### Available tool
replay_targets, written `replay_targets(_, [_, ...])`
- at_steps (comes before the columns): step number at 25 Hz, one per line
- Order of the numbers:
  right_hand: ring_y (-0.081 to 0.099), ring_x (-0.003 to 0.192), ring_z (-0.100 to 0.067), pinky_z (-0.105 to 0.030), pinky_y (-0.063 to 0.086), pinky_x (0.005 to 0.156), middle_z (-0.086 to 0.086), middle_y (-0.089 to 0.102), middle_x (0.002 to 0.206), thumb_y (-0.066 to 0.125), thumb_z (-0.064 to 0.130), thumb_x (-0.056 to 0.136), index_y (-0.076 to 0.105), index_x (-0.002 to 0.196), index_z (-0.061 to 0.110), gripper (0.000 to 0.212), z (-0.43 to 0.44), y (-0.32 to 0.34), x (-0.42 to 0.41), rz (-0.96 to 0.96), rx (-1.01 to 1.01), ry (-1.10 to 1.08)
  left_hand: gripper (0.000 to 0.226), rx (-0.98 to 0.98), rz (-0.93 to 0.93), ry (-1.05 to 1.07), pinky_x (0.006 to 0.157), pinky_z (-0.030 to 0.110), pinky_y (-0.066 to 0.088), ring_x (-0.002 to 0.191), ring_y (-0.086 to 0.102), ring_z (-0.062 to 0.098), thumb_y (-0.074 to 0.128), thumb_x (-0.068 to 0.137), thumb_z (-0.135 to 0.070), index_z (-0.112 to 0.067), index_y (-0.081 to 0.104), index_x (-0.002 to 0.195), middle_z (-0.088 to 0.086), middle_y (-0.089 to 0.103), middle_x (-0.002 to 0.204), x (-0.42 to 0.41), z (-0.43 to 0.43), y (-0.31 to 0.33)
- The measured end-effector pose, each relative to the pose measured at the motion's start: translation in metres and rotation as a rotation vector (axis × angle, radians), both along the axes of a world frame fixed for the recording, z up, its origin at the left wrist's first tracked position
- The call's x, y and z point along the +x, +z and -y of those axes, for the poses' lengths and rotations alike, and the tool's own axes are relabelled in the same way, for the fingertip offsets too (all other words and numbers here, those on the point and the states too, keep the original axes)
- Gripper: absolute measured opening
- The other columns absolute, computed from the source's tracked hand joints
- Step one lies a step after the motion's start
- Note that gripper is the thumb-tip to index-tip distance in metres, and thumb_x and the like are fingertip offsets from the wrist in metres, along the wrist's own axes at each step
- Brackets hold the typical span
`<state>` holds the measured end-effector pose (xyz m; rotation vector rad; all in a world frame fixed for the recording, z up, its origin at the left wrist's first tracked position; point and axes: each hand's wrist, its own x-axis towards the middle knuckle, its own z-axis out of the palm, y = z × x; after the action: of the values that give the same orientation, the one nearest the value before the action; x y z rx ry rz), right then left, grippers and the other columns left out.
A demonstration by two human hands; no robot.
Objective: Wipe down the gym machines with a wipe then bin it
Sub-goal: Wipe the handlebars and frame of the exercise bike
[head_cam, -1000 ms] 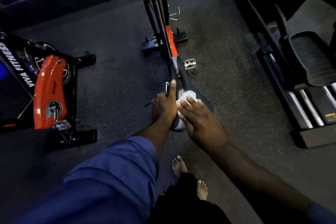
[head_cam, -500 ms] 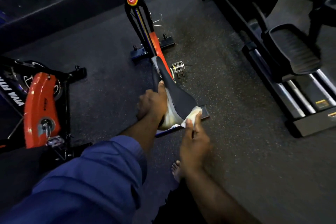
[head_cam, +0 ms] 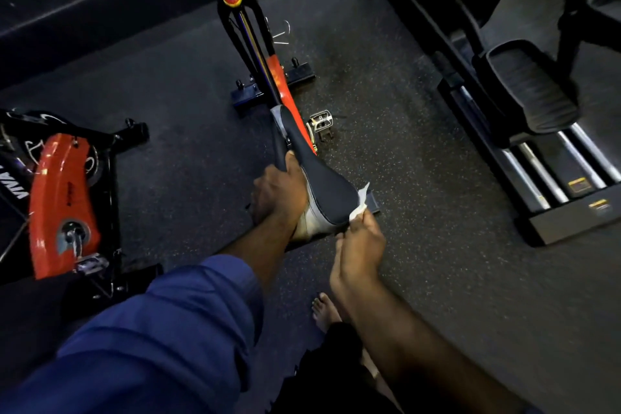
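Left hand (head_cam: 279, 191) grips the saddle (head_cam: 322, 185); right hand (head_cam: 361, 239) pinches the wipe (head_cam: 359, 203) at its 4 o'clock edge; binning not yet done.

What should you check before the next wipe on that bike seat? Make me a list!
1. Wipe in the right hand: ok, the fingers pinch it.
2. Left hand steadying the seat: ok, it grips the seat's side.
3. Wipe touching the seat: ok, at the back edge.
4. Whole seat top clean: cannot tell, too dark.
5. Bin in sight for later: not ok, none in view.
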<state>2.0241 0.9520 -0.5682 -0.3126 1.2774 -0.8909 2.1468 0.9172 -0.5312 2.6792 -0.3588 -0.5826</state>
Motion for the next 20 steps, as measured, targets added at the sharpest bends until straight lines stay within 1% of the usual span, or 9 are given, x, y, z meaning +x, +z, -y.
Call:
replay_targets(1, [0.062, 0.104, -0.012, -0.03, 0.048, 0.086, -0.002, 0.076, 0.12, 0.041, -0.002, 0.103, 0.066, 0.134, 0.012, 0.042, 0.007, 0.006, -0.007, 0.009, -0.002, 0.048, 0.073, 0.004, -0.015, 0.002, 0.106, 0.054, 0.042, 0.129, 0.055, 0.045, 0.031, 0.102, -0.07, -0.012, 0.058, 0.138, 0.024, 0.057, 0.141, 0.0, 0.0, 0.002])
replay_targets(3, [0.065, 0.117, -0.021, -0.044, 0.052, 0.1, -0.018, 0.07, 0.128, 0.042, -0.003, 0.103, 0.066, 0.132, 0.009, 0.039, 0.023, 0.015, -0.016, 0.009, 0.001, 0.162, 0.072, 0.028, -0.027, 0.009, 0.105, 0.054, 0.042, 0.129, 0.055, 0.045, 0.031, 0.102, -0.07, -0.013, 0.058, 0.137, 0.024, 0.057, 0.14, 0.001, 0.001, 0.002])
replay_targets(5, [0.065, 0.123, -0.027, -0.045, 0.048, 0.109, -0.017, 0.071, 0.128, 0.044, -0.003, 0.104, 0.068, 0.128, 0.007, 0.035, 0.039, 0.017, -0.026, 0.031, -0.021, 0.268, 0.073, 0.039, -0.035, -0.004, 0.104, 0.054, 0.043, 0.128, 0.056, 0.045, 0.029, 0.102, -0.072, -0.014, 0.058, 0.136, 0.023, 0.057, 0.139, 0.002, 0.0, -0.001])
replay_targets(9, [0.07, 0.114, -0.02, -0.031, 0.054, 0.101, -0.009, 0.075, 0.122, 0.044, -0.005, 0.102, 0.071, 0.118, 0.01, 0.035, 0.066, 0.023, -0.031, 0.066, -0.073, 0.458, 0.072, 0.025, -0.068, -0.01, 0.103, 0.055, 0.044, 0.125, 0.057, 0.046, 0.026, 0.1, -0.073, -0.016, 0.058, 0.132, 0.022, 0.059, 0.137, 0.003, -0.001, 0.0])
replay_targets(14, [0.069, 0.119, -0.02, -0.03, 0.054, 0.103, -0.007, 0.075, 0.121, 0.046, -0.005, 0.102, 0.07, 0.125, 0.006, 0.035, 0.099, 0.019, -0.03, 0.05, -0.048, 0.7, 0.073, -0.005, -0.051, -0.012, 0.098, 0.052, 0.049, 0.119, 0.062, 0.045, 0.029, 0.1, -0.073, -0.013, 0.063, 0.124, 0.024, 0.065, 0.129, 0.006, -0.001, 0.001])
replay_targets(16, [0.071, 0.111, -0.019, -0.03, 0.057, 0.097, -0.01, 0.075, 0.121, 0.046, -0.005, 0.101, 0.066, 0.131, 0.001, 0.037, 0.114, 0.017, -0.027, 0.07, -0.056, 0.824, 0.073, 0.0, -0.047, -0.012, 0.096, 0.052, 0.052, 0.116, 0.063, 0.045, 0.03, 0.099, -0.074, -0.014, 0.063, 0.123, 0.024, 0.066, 0.126, 0.004, -0.003, 0.0])
replay_targets(18, [0.074, 0.104, -0.016, -0.025, 0.059, 0.085, -0.01, 0.075, 0.12, 0.046, -0.004, 0.102, 0.065, 0.132, 0.0, 0.036, 0.13, 0.016, -0.019, 0.087, -0.038, 0.931, 0.07, 0.018, -0.055, -0.007, 0.096, 0.052, 0.051, 0.117, 0.063, 0.045, 0.031, 0.1, -0.073, -0.015, 0.06, 0.127, 0.024, 0.065, 0.128, 0.003, -0.004, 0.002])
replay_targets(19, [0.073, 0.105, -0.016, -0.024, 0.059, 0.084, -0.011, 0.075, 0.121, 0.047, -0.004, 0.102, 0.064, 0.133, 0.0, 0.036, 0.138, 0.017, -0.012, 0.092, -0.031, 0.98, 0.069, 0.032, -0.058, 0.007, 0.096, 0.052, 0.051, 0.118, 0.062, 0.044, 0.031, 0.1, -0.073, -0.016, 0.059, 0.129, 0.023, 0.064, 0.128, 0.005, -0.002, 0.004])
replay_targets(20, [0.071, 0.113, -0.02, -0.027, 0.059, 0.089, -0.012, 0.073, 0.125, 0.047, -0.003, 0.102, 0.064, 0.135, -0.001, 0.036, 0.145, 0.012, -0.008, 0.1, -0.035, 1.029, 0.068, 0.046, -0.06, 0.019, 0.096, 0.051, 0.051, 0.117, 0.063, 0.044, 0.032, 0.1, -0.073, -0.018, 0.059, 0.13, 0.022, 0.064, 0.128, 0.005, -0.001, 0.005])
